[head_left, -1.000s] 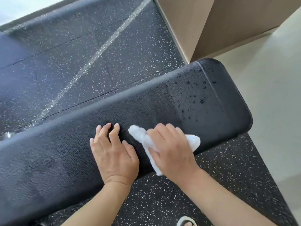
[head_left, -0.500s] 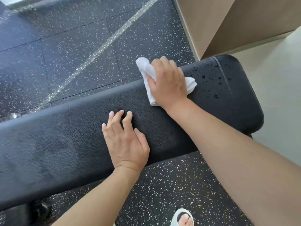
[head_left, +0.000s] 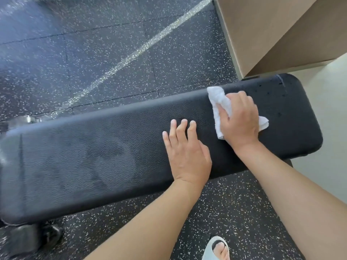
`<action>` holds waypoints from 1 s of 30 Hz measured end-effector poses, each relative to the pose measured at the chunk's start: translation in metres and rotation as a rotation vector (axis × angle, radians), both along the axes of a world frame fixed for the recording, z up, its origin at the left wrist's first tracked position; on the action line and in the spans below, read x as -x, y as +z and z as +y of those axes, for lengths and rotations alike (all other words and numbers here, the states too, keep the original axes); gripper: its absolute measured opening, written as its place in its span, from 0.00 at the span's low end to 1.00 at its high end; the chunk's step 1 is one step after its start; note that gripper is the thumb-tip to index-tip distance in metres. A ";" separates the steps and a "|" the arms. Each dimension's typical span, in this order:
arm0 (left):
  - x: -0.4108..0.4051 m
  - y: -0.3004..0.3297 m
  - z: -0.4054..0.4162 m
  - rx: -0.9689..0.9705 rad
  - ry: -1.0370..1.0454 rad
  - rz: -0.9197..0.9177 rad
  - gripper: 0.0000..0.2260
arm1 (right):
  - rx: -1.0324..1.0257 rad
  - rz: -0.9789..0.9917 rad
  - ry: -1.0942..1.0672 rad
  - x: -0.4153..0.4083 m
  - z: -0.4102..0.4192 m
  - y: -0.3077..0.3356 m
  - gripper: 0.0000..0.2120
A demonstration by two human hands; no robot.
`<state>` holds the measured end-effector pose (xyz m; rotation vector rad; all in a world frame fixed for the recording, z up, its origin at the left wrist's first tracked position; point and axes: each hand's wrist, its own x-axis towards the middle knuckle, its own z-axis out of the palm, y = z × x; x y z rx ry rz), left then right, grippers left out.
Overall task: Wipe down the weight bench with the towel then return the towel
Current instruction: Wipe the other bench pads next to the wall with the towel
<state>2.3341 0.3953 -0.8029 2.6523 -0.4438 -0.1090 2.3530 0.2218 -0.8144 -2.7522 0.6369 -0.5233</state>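
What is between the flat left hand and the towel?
Head view: only bare black bench padding between the left hand and the towel.

The right hand covers the middle of the towel, so only its ends show. Far left of the left hand, the surface runs blurred past the frame edge. Near the forearms, a slippered foot is cut off.
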 end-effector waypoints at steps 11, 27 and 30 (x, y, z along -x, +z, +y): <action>-0.066 0.023 0.230 -0.065 -0.351 0.085 0.23 | -0.021 0.055 0.132 -0.041 0.244 0.001 0.07; -0.094 0.033 0.334 -0.075 -0.084 0.060 0.15 | -0.051 0.010 0.362 -0.102 0.373 0.001 0.08; -0.087 0.035 0.324 -0.102 -0.056 0.083 0.15 | -0.047 0.020 0.407 -0.101 0.362 0.002 0.08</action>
